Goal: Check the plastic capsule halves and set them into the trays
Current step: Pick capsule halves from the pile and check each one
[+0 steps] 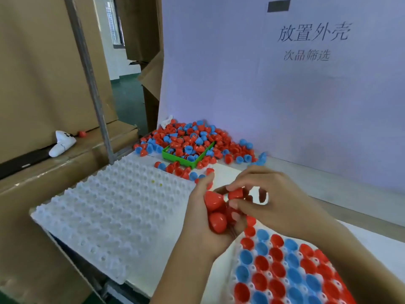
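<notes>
My left hand (197,218) cups a handful of red capsule halves (215,216) above the table's middle. My right hand (269,198) pinches one red capsule half (236,193) between thumb and fingers, right beside that handful. Below the hands, at the lower right, lies a white tray (235,255) with red and blue halves set in its cells in diagonal rows. A second white tray (109,207) with bare bumps lies to the left. A heap of loose red and blue halves (192,139) lies at the back against the white board.
A green bin (175,157) sits half buried in the heap. Several loose halves lie scattered just before it. Cardboard boxes and a metal post (92,84) close off the left side. A white toy (61,143) lies on the box ledge. The white board (285,95) walls the back.
</notes>
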